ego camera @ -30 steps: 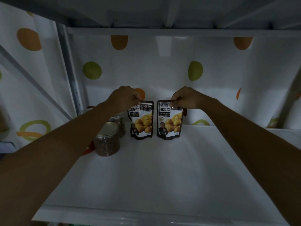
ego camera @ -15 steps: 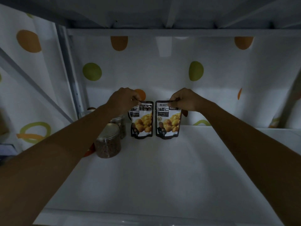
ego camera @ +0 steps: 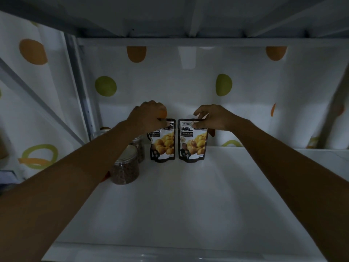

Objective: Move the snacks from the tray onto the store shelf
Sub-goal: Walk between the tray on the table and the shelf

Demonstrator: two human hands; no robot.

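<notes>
L hand (ego camera: 145, 116) pinches shiny flat left pouch (ego camera: 164, 146) at top; R hand (ego camera: 214, 118) pinches right pouch (ego camera: 192, 145). Smooth white shelf (ego camera: 188, 205).

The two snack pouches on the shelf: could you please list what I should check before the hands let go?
1. The left pouch stands upright on the shelf: ok.
2. The right pouch stands upright: ok.
3. A gap between the pouches, no overlap: ok.
4. The left hand grips the left pouch's top: ok.
5. The right hand holds the right pouch: cannot tell, one finger is lifted.
6. The front jar is clear of the left forearm: cannot tell.
</notes>
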